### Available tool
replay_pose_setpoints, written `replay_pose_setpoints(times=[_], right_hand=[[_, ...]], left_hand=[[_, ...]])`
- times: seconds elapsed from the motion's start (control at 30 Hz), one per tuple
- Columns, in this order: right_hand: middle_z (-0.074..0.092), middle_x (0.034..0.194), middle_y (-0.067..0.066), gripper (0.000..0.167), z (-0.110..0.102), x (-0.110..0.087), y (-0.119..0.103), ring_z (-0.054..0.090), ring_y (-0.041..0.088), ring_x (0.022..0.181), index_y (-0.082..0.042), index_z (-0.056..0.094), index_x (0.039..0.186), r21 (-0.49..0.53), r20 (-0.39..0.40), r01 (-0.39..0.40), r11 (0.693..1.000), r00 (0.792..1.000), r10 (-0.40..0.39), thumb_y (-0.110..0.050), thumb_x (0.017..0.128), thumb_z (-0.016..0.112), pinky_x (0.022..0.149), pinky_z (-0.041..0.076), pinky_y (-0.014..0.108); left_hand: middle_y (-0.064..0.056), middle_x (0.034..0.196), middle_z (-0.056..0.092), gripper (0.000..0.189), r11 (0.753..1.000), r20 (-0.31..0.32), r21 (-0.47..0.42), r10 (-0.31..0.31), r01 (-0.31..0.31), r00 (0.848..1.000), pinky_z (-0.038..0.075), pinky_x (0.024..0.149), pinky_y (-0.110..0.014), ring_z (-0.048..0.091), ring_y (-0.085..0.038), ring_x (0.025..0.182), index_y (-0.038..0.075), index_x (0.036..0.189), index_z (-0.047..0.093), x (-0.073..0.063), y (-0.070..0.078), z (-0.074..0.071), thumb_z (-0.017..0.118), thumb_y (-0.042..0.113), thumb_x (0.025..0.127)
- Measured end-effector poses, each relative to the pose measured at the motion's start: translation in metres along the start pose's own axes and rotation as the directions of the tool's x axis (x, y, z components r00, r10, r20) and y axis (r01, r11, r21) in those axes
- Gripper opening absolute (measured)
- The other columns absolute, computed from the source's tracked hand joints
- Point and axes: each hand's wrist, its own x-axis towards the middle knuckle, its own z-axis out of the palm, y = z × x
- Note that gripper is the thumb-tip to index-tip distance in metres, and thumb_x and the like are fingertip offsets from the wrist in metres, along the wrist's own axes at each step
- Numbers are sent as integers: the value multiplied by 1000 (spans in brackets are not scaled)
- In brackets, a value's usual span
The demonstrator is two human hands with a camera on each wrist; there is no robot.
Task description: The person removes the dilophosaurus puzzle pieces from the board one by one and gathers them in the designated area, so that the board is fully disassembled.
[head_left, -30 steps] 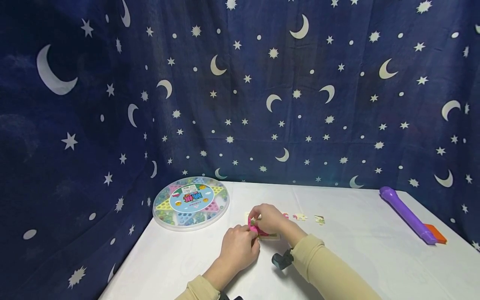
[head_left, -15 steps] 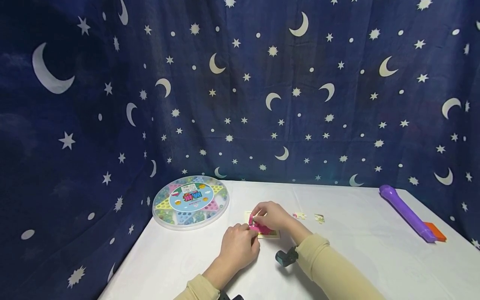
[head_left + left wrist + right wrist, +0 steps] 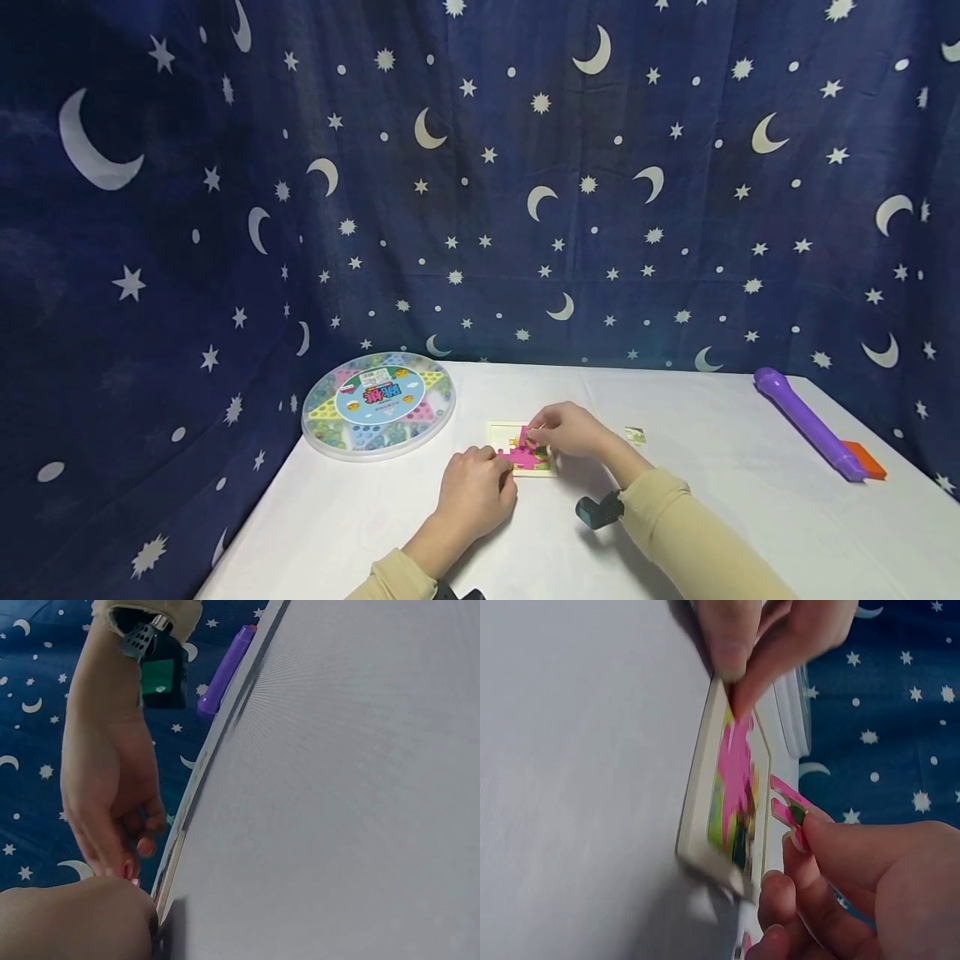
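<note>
A small puzzle tray [image 3: 489, 429] with a pale rim lies on the white table, partly filled with pink and green pieces. My left hand [image 3: 476, 490] holds the near left corner; in the right wrist view its thumb is at the rim [image 3: 697, 799] and the index finger lies on the pink picture. Over the tray's right side, my right hand [image 3: 573, 429] pinches a pink puzzle piece with a dark green patch [image 3: 786, 814] between thumb and fingers. That piece is held up off the tray, tilted. In the left wrist view the right hand [image 3: 112, 780] reaches down beyond the left hand.
One loose puzzle piece [image 3: 635, 435] lies right of the right hand. A round Chinese checkers box [image 3: 378, 408] stands at the back left. On the far right, a long purple stick with a rounded head [image 3: 810, 425] lies by an orange block [image 3: 866, 460]. Star-and-moon curtains [image 3: 510, 208] hang behind.
My right hand has moved right and lifted the pink puzzle piece away from the tray's left part, uncovering more of the picture. The left hand has stayed at the corner.
</note>
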Motion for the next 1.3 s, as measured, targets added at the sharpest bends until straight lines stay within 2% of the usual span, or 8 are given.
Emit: replay_pose_setpoints(times=[0.33, 0.57, 0.8, 1.13, 1.3], right_hand=[[66, 80, -1, 10, -16, -15, 27, 58, 18, 67, -14, 77, 98, -5, -13, -61, 998, 998, 61, -24, 95, 74, 59, 47, 32], [65, 75, 2, 13, -23, -22, 38, 56, 19, 63, -11, 75, 93, 2, -30, -83, 997, 996, 83, -23, 91, 79, 57, 45, 31], [63, 72, 4, 17, -25, -26, 45, 56, 19, 62, -13, 71, 86, -25, -68, -133, 991, 989, 131, -25, 87, 83, 57, 45, 30], [61, 75, -2, 10, -19, -28, 41, 54, 17, 70, -19, 74, 85, -165, -111, -66, 984, 993, 48, -17, 86, 84, 64, 47, 32], [63, 74, -6, 9, -18, -24, 33, 55, 15, 69, -18, 74, 85, -180, -121, -11, 984, 993, -11, -14, 86, 83, 64, 48, 31]], left_hand=[[3, 75, 61, 8, 1000, 17, -18, -18, 19, 1000, 45, 57, -34, 56, -17, 65, 18, 86, 79, 0, 1, 0, 75, 23, 83], [3, 74, 60, 8, 999, 3, -26, -24, 24, 1000, 44, 56, -33, 55, -18, 64, 17, 86, 79, -1, -1, 0, 74, 21, 81], [4, 73, 59, 8, 998, 8, -45, -34, 34, 999, 43, 56, -32, 53, -16, 63, 17, 86, 79, -2, -1, 1, 75, 21, 81], [4, 73, 59, 8, 998, 5, -48, -34, 35, 999, 42, 56, -31, 53, -15, 63, 17, 86, 79, -2, 1, 0, 75, 21, 81], [4, 75, 61, 10, 998, 2, -48, -31, 31, 1000, 43, 57, -32, 54, -16, 65, 17, 88, 79, -1, 2, 1, 75, 21, 81]])
